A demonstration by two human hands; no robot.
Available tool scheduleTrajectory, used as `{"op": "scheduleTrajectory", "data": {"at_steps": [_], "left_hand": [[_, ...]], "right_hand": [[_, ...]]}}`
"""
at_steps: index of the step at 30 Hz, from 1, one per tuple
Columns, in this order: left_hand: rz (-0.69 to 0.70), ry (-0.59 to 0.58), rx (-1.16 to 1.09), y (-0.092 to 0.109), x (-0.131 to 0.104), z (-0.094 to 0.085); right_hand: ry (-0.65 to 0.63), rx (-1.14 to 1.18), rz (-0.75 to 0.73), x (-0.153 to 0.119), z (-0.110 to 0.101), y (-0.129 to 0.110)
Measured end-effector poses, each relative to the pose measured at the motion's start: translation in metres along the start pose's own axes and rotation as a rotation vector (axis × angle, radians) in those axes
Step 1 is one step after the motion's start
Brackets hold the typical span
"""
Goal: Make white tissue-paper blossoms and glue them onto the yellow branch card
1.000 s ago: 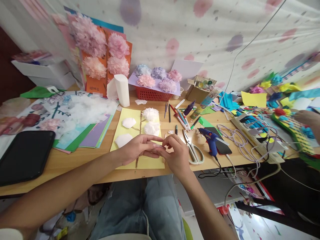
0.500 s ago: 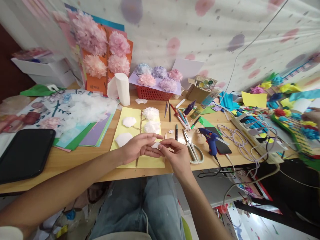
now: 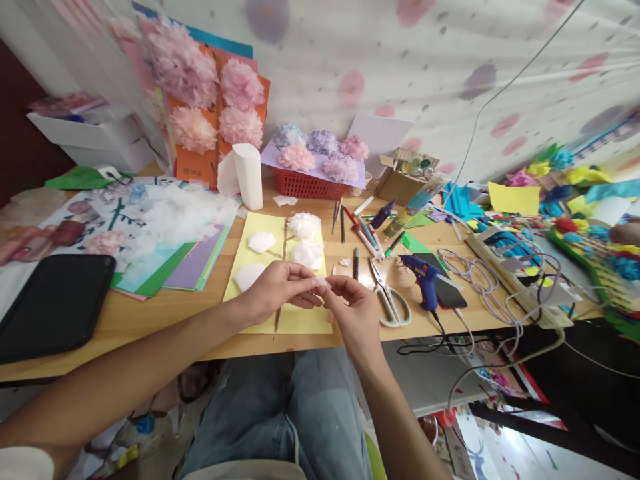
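A small piece of white tissue paper (image 3: 321, 285) is pinched between my two hands. My left hand (image 3: 283, 290) grips it between thumb and fingers from the left, and my right hand (image 3: 353, 300) holds its other side with the fingertips. Both hands are above the yellow sheet (image 3: 300, 322), covering part of it. On that sheet, fluffy white tissue flowers (image 3: 307, 255) stand right of a brown painted stem, and flat white paper shapes (image 3: 261, 241) lie on the left. Just right of my right hand lie scissors (image 3: 391, 300) with pale handles.
A blue glue gun (image 3: 423, 277) rests by a phone (image 3: 445, 287) and tangled cables. Markers lie behind the scissors. At left are coloured paper sheets (image 3: 193, 267), white fluff (image 3: 175, 210) and a black tablet (image 3: 55, 303). A paper roll (image 3: 249, 177) and red basket (image 3: 307, 187) stand behind.
My left thumb and fingers have closed on the white tissue piece, which lay against the open left fingers before. The view has shifted slightly.
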State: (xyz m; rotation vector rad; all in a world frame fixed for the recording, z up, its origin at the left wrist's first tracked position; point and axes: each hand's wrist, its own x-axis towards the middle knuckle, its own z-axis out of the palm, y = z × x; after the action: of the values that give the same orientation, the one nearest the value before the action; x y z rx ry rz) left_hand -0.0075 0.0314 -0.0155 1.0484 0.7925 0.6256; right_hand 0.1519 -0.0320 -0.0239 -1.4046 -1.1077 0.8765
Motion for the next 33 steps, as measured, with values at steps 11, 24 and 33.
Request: {"op": "scheduleTrajectory", "data": {"at_steps": [11,24,33], "left_hand": [[0.020,0.079,-0.033,-0.003,0.001,0.003],[0.012,0.033,-0.155,0.002,-0.002,0.004],[0.022,0.000,-0.087,0.002,0.001,0.000]], "right_hand": [[0.142,-0.137,-0.198,-0.015,0.020,-0.001],[0.218,-0.228,-0.426,-0.024,0.025,0.004],[0.202,-0.179,-0.369,-0.018,0.015,0.002]]}}
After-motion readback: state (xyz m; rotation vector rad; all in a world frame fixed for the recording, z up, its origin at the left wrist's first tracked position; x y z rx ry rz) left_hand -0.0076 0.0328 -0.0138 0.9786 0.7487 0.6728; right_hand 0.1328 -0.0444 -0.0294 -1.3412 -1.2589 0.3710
